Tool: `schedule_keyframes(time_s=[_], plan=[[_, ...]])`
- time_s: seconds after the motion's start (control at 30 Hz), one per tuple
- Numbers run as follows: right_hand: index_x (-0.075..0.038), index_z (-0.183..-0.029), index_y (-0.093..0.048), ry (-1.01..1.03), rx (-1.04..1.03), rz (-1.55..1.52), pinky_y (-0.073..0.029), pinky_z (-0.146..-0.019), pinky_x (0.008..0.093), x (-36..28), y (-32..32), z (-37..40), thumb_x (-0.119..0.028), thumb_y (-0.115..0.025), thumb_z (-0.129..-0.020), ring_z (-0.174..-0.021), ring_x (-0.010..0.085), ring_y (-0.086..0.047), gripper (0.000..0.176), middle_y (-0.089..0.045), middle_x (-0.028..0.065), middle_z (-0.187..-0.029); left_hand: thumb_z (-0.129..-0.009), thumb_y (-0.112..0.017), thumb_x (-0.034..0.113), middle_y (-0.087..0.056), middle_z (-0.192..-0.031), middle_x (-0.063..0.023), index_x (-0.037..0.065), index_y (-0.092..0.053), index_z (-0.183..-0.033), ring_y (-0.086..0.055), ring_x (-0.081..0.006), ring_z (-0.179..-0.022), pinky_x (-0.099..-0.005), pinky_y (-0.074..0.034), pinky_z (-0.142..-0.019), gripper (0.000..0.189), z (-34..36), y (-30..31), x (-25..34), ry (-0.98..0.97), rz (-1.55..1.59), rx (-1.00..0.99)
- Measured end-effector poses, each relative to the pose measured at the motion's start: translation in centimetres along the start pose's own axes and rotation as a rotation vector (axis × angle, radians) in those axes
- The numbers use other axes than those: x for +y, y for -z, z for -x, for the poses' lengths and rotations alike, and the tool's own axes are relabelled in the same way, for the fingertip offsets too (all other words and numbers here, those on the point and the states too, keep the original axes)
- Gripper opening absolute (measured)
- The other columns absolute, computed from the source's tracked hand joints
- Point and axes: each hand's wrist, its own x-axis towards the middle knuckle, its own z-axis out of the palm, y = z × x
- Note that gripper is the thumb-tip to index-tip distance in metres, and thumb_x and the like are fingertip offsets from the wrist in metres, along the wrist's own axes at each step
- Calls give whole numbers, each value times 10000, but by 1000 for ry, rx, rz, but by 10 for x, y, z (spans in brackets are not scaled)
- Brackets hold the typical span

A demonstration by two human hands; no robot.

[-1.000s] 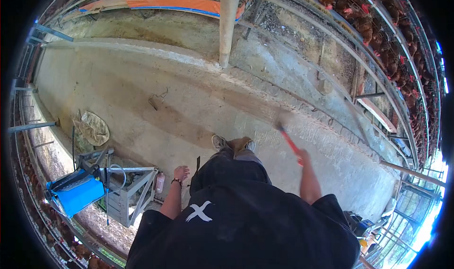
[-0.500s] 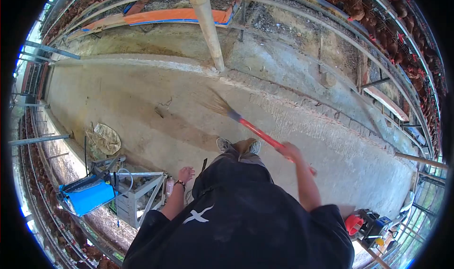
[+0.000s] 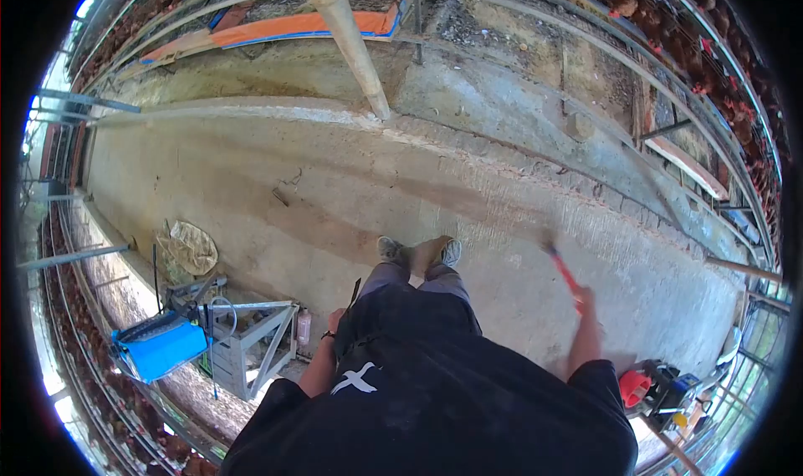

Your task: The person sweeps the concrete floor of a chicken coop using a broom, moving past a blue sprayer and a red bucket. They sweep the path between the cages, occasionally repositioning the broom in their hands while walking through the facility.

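One red broom handle (image 3: 565, 275) apparently clamped in right hand (image 3: 585, 299) grip, jutting forward; left hand (image 3: 336, 317) grip unclear.

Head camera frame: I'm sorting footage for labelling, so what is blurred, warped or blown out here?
Head view: motion blur smears the broom and right hand, bristles barely readable; fisheye distortion curves the pole and leaves black corners; daylight blows out the lower right edge; the concrete floor is sharp.

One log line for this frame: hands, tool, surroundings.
right hand: grips red-handled broom, head blurred over concrete floor | left hand: at hip, grip unclear | nearby: blue container beside metal frame
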Motion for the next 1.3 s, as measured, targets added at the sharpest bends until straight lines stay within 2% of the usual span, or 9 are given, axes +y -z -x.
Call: schedule_keyframes(time_s=[0.2, 0.37, 0.43, 0.63, 0.67, 0.8, 0.93, 1.17, 1.3], plan=[[-27, -883, -623, 354, -267, 483, -474, -689, 412, -283, -198, 147, -306, -482, -748, -783, 285, -622, 341, -627, 177, -819, -768, -515, 213, -624, -810, -93, 43, -600, -908, -605, -220, -712, -334, -482, -623, 236, -52, 13, -65, -228, -19, -2], [-45, -891, -624, 596, -308, 516, -457, -739, 417, -357, -225, 249, -465, -467, -764, -821, 297, -608, 466, -621, 176, -851, -810, -502, 211, -613, -750, -54, 38, -579, -938, -568, -121, -610, -229, -441, -514, 229, -82, 84, -20, 458, 792, -27], [-121, -961, -611, 575, -342, 513, -445, -769, 418, -329, -253, 249, -516, -441, -762, -896, 322, -582, 474, -615, 171, -896, -809, -508, 210, -612, -765, -59, 41, -579, -924, -559, -121, -599, -224, -428, -500, 216, -93, 105, -37, 429, 785, -36], [-83, -607, -492, -132, -383, -133, -293, -315, 270, -231, -199, 354, -449, -492, -814, -344, 115, -399, 420, -441, 14, -459, -799, -516, 190, -594, -747, -53, 64, -573, -902, -547, -129, -575, -229, -419, -484, 172, -97, 172, -124, 636, 1000, -36], [-88, -602, -486, -260, -318, -177, -291, -309, 274, -217, -193, 362, -445, -488, -816, -340, 117, -397, 416, -436, 11, -456, -796, -489, 162, -585, -727, -51, 58, -565, -892, -547, -136, -567, -233, -418, -479, 161, -101, 160, -194, 630, 1552, -231], [-91, -614, -496, -564, -67, -356, -323, -366, 279, -158, -207, 356, -359, -531, -766, -396, 121, -420, 310, -453, 8, -493, -798, -500, 236, -594, -739, -52, 102, -570, -856, -558, -149, -599, -252, -428, -487, 162, -109, 180, -234, 720, 958, -106], [-88, -638, -518, -306, -346, -334, -367, -449, 280, -135, -317, 282, -249, -592, -698, -475, 124, -455, 187, -484, 8, -544, -778, -511, 220, -585, -704, -49, 68, -563, -872, -550, -142, -563, -252, -443, -478, 186, -111, 206, -211, 685, 1112, 35], [-7, -627, -549, 426, -717, 273, -421, -452, 312, -409, -469, 383, -94, -586, -605, -473, 170, -531, 96, -551, 79, -546, -780, -531, 221, -545, -640, -8, 91, -542, -792, -527, -100, -533, -225, -421, -440, 131, -85, 192, -172, 398, 893, -84], [17, -680, -542, 517, -840, -22, -420, -455, 313, -440, -484, 439, -92, -638, -585, -470, 179, -521, 173, -547, 77, -560, -790, -529, 217, -468, -587, 28, 104, -516, -759, -447, -73, -479, -219, -352, -408, 117, -50, 186, -161, 485, 1059, -196]])
